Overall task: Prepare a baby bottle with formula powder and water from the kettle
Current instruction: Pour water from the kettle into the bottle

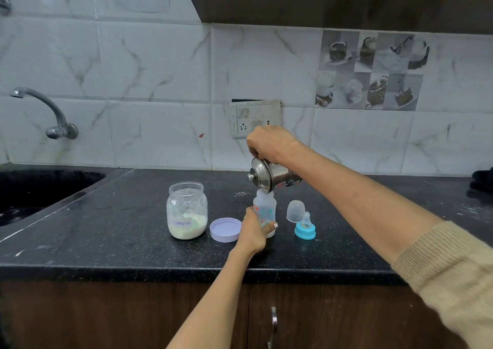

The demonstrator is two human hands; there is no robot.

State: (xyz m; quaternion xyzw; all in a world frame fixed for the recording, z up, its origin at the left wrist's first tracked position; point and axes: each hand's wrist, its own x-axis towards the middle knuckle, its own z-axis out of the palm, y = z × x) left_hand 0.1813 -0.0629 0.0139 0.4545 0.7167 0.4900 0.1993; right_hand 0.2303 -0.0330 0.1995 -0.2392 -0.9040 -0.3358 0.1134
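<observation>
A clear baby bottle (265,206) with printed pictures stands upright on the black counter (120,231). My left hand (253,231) grips its lower half. My right hand (269,143) holds a steel kettle (269,174) by its handle, tipped far to the left with its rim right over the bottle's open mouth. An open glass jar (187,211) labelled "Formula" holds pale powder and stands left of the bottle. Its lilac lid (225,229) lies between the jar and my left hand. The blue teat ring (305,228) and the clear cap (295,210) rest to the bottle's right.
A dark sink (40,188) with a curved wall tap (50,114) lies at the far left. A socket and switch plate (254,119) is on the tiled wall behind my right hand. A dark object (482,179) sits at the counter's far right edge.
</observation>
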